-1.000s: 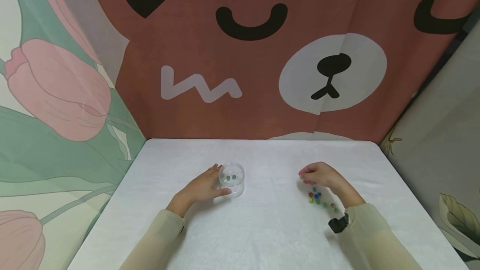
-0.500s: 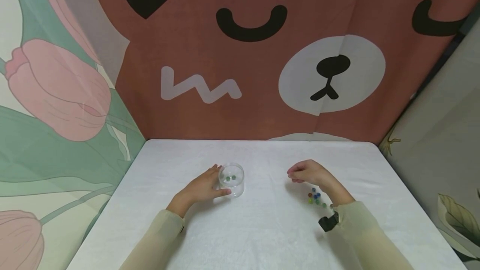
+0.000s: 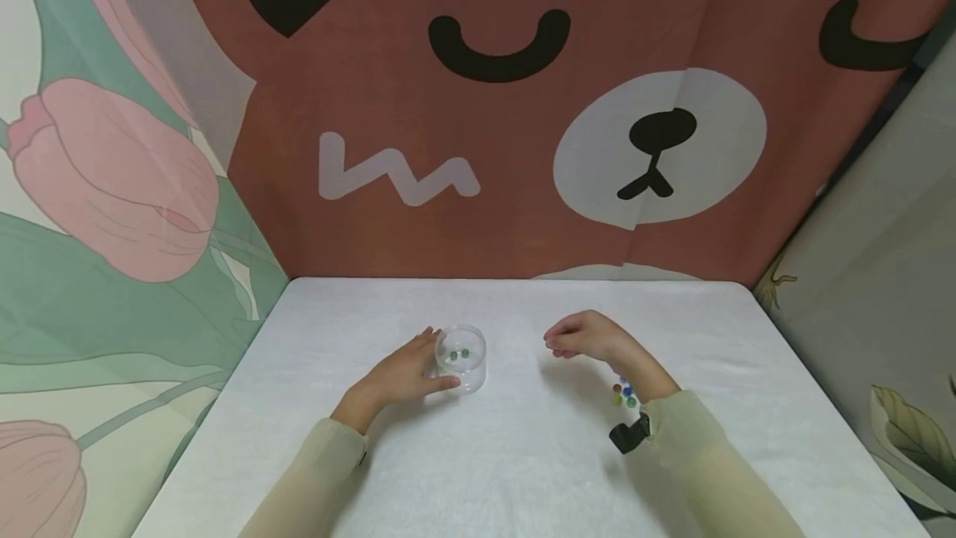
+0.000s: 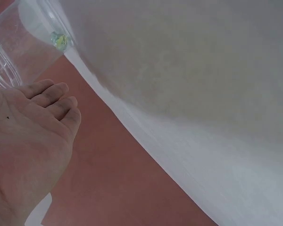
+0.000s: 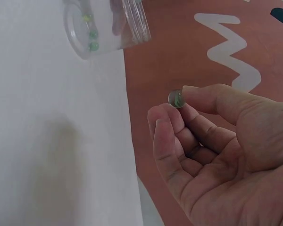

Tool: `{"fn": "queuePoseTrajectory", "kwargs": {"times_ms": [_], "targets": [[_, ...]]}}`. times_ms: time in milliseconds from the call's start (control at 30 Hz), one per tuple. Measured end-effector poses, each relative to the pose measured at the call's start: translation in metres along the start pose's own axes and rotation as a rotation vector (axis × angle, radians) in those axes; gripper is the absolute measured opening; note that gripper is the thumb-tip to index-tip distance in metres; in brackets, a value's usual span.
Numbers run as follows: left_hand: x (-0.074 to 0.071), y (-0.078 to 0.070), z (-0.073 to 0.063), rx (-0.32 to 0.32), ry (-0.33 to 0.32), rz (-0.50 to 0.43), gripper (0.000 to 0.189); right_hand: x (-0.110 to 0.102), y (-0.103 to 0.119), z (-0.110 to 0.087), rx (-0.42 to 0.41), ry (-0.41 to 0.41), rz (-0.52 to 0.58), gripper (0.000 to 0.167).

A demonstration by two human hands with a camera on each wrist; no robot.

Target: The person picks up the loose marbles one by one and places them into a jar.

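A clear plastic jar (image 3: 469, 374) stands upright on the table, gripped at its left side by my left hand (image 3: 403, 370), thumb in front and fingers toward the back. Inside it lie a few green marbles (image 5: 94, 46), one of them yellowish. My right hand (image 3: 597, 339) is raised over the table to the right of the jar. Between thumb and fingertips it pinches a clear marble (image 5: 176, 99) with a green swirl. Below the right forearm lies a small group of loose marbles (image 3: 628, 392), blue, green, yellow and brown, partly covered by the arm.
A white cloth covers the table (image 3: 463, 471). At its far edge hangs a reddish-brown curtain (image 3: 403, 239) with an animal face; a floral curtain (image 3: 112, 314) hangs on the left. A black strap device (image 3: 630, 434) sits on my right wrist.
My right hand has moved left, away from the loose marbles and closer to the jar, carrying the pinched marble. The left hand and the jar have stayed in place.
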State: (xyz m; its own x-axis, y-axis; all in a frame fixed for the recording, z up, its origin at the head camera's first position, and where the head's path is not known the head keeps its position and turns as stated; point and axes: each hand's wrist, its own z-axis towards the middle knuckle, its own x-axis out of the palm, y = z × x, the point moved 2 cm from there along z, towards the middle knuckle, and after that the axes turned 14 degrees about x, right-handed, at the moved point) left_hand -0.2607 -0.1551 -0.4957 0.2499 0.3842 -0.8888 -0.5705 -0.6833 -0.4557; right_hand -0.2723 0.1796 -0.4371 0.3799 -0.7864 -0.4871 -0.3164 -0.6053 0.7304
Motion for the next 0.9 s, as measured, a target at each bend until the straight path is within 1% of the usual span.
{"fn": "queuePoseTrajectory", "kwargs": {"times_ms": [167,333,500,600,767,900], "targets": [[0.000,-0.001,0.001,-0.001,0.002,0.011,0.103,0.004,0.009,0.000,-0.021,0.022,0.005,0.025],[0.000,-0.003,0.000,-0.005,-0.005,0.009,0.103,0.011,0.016,0.000,-0.032,0.027,0.015,0.023],[0.002,-0.003,-0.001,-0.005,-0.001,-0.015,0.102,0.020,0.026,0.001,-0.079,0.041,0.013,0.021],[0.003,-0.002,-0.002,0.000,0.001,-0.010,0.102,0.025,0.033,0.002,-0.094,0.047,0.003,0.022],[0.001,-0.002,0.000,0.016,-0.020,0.014,0.104,0.033,0.048,0.005,-0.102,0.043,-0.014,0.021],[0.001,-0.002,0.002,0.007,-0.021,-0.002,0.104,0.042,0.057,0.007,-0.100,0.054,-0.025,0.018]]}}
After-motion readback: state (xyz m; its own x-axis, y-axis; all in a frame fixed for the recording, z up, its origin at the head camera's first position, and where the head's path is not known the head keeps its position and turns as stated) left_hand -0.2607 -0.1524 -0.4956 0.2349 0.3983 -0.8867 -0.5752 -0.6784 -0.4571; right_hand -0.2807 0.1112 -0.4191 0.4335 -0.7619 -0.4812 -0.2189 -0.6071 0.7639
